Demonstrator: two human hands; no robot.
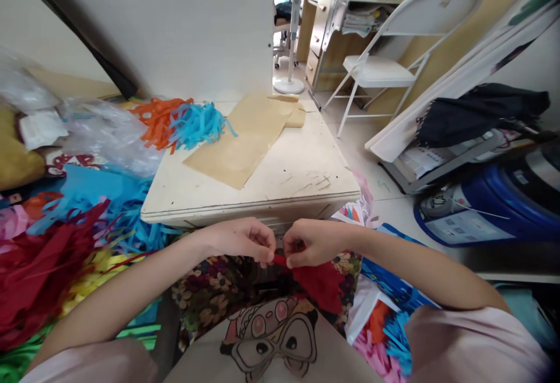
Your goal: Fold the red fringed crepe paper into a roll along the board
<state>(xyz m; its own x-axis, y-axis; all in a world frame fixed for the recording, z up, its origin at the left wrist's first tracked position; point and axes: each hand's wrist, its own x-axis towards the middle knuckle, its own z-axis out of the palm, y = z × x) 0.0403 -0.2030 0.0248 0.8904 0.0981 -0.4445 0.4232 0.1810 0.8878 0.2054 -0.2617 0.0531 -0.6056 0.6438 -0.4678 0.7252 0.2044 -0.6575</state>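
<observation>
My left hand and my right hand meet just below the front edge of the low cream table. Both pinch a piece of red fringed paper: the fingertips close on its narrow rolled end between the hands, and the loose red part hangs down over my flowered lap. My forearms come in from the bottom left and bottom right.
On the table lie brown paper sheets and orange and blue paper fringes. Piles of red, blue and yellow fringed paper fill the floor at left. A white folding chair, fan stand and blue drum stand to the right.
</observation>
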